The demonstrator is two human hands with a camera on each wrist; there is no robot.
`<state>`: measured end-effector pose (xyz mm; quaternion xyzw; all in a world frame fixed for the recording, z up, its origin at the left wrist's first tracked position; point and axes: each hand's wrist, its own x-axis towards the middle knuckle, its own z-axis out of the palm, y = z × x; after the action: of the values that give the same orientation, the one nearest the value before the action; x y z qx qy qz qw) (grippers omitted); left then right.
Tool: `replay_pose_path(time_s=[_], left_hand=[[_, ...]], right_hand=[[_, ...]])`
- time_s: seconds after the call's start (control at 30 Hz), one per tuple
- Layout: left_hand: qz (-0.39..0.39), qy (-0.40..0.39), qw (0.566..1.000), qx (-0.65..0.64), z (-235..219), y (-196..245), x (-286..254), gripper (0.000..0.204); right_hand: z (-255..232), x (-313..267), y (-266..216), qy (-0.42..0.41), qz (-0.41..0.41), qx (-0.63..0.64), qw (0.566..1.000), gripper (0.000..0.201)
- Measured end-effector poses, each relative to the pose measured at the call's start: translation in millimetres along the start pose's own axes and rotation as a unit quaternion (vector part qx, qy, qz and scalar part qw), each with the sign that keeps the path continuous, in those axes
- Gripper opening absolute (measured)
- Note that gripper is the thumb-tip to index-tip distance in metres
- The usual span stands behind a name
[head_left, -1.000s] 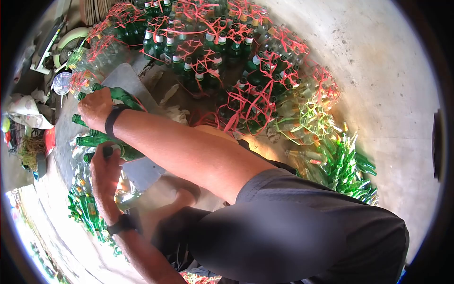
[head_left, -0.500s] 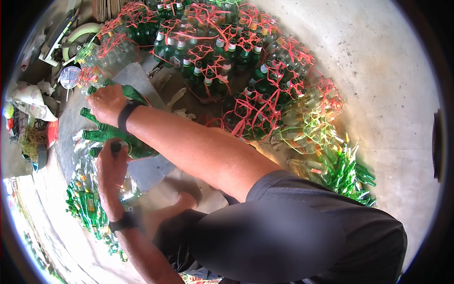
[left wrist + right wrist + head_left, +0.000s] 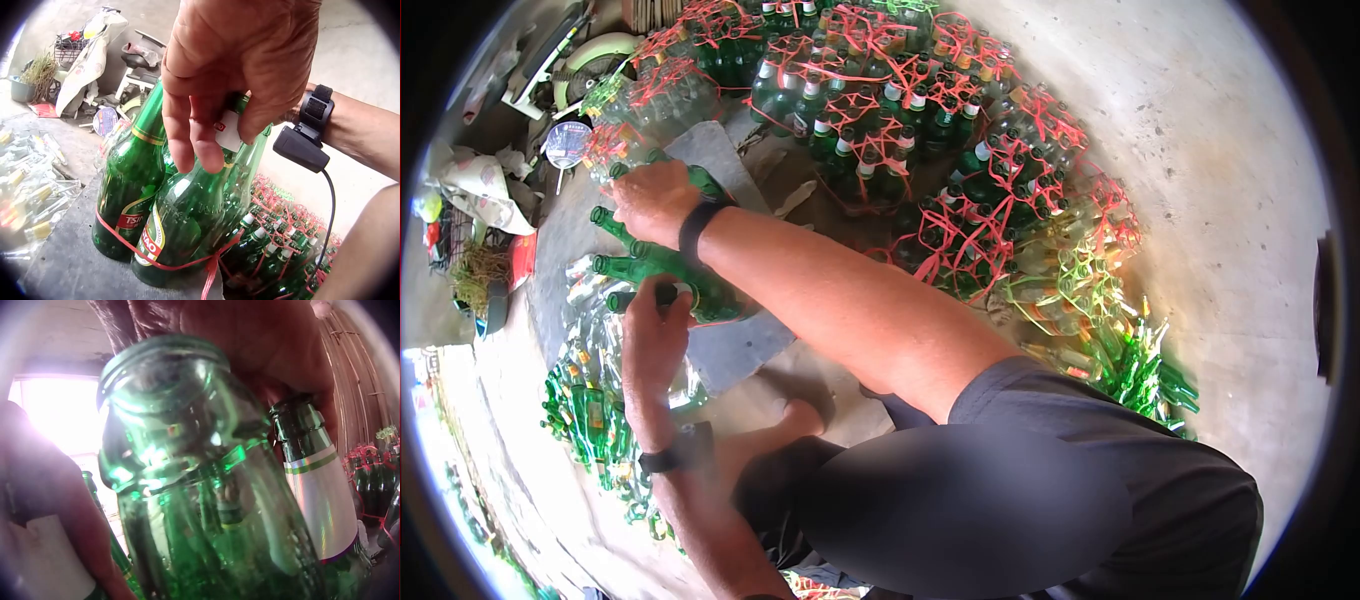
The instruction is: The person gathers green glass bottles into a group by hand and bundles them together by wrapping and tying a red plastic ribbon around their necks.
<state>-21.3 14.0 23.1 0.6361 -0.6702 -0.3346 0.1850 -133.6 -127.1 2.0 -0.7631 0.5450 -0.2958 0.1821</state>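
Observation:
A bundle of green beer bottles [image 3: 187, 219] stands on a grey board [image 3: 69, 250], with a red strap [image 3: 169, 267] around the bottles' lower bodies. My left hand [image 3: 658, 335] grips a bottle by its neck, thumb and fingers around a whitish neck label [image 3: 230, 131]. On the bundle's other side, my right hand [image 3: 658, 203] holds a bottle at the neck; a second white neck label [image 3: 325, 500] shows below it in the right wrist view. Between the hands, more green necks [image 3: 615, 265] stick out, and one open bottle mouth [image 3: 165, 362] looms close to the right wrist camera.
Many bottles [image 3: 880, 110] tied with red strap stand to my right, some clear ones [image 3: 1080, 280] with yellow-green strap. Loose green bottles [image 3: 595, 415] lie to my left, others [image 3: 1145, 370] behind. A scooter [image 3: 134, 81] and a potted plant [image 3: 34, 78] are ahead.
In the head view, the hands, the bundle and the surroundings have all shifted rightward and a little upward together. Both hands keep their hold on the bottle necks.

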Motion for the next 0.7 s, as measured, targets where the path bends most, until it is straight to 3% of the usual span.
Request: replay_pose_path(time_s=[0.43,0.7], left_hand=[[-0.02,0.018,1.0,0.002,0.8,14.7,-4.4,0.029],[0.023,0.038,0.999,0.031,1.3,4.6,-2.8,0.029]], right_hand=[[-8.9,-4.7,-1.0,0.007,-0.003,0.004,1.0,0.018],[-12.6,-7.0,0.1,0.006,-0.01,0.002,1.0,0.023]])
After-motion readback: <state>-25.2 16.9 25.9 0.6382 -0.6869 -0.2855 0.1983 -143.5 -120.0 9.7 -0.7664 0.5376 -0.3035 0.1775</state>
